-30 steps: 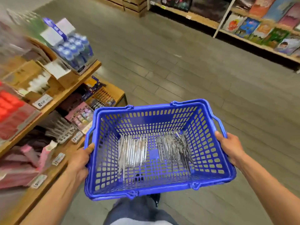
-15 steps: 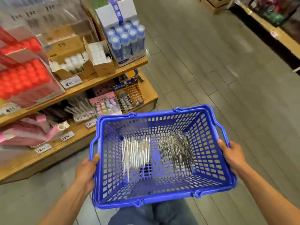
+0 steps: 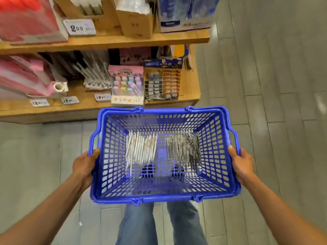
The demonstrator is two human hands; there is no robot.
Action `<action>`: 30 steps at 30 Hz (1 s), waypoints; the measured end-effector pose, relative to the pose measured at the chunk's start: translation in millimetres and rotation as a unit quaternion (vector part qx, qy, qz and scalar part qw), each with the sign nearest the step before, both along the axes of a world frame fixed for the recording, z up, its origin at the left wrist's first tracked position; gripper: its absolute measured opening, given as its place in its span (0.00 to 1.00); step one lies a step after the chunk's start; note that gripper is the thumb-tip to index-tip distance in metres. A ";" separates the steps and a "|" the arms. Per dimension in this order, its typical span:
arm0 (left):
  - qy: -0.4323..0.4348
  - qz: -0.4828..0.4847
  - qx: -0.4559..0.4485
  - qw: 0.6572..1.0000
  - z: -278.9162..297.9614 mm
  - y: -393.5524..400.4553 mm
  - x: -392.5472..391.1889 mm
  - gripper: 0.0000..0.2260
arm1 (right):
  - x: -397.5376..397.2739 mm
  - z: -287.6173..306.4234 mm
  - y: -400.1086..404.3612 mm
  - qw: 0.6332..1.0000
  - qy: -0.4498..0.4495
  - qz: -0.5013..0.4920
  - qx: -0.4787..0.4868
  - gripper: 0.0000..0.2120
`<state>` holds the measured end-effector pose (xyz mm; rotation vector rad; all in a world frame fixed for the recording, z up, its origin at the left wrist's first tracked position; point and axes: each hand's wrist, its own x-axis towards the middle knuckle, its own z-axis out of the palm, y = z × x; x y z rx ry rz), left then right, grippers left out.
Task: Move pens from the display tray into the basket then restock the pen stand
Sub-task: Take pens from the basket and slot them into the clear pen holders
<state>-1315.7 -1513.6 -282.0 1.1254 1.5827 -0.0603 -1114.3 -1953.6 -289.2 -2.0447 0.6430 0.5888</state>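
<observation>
Fingers of both hands curled under the rim of the blue basket (image 3: 219, 190), one hand at each short side: the left hand (image 3: 85, 165) gripped the left edge with its thumb on top, and the right hand (image 3: 242, 165) gripped the right edge just below the folded handle. Holding it at both ends probably kept it level, so the pens would not slide into one heap. Inside, on the basket floor, the pens lay in two separate bunches, a pale one (image 3: 141, 149) on the left and a darker one (image 3: 185, 149) on the right, likely kept apart by type for restocking. Just beyond the far rim stood a wooden shelf (image 3: 88, 106) with price tags (image 3: 70, 100), a pink box of small items (image 3: 126, 85) and a wire rack (image 3: 162, 84). Which of these was the pen stand could not be told through the blur.
</observation>
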 end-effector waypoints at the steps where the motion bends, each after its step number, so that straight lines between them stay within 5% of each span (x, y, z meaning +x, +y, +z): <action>1: 0.005 0.009 0.006 1.000 -13.6 -1.7 2.6 0.06 | 9.0 -15.7 2.2 1.000 0.001 0.006 0.001 0.11; 19: 0.029 0.054 0.033 0.998 -312.2 27.4 13.5 0.04 | 65.1 -296.7 75.5 0.999 0.022 0.022 0.019 0.10; 30: 0.038 0.027 0.039 0.998 -360.7 40.3 22.9 0.07 | 56.3 -339.4 82.1 1.000 0.007 -0.020 0.021 0.09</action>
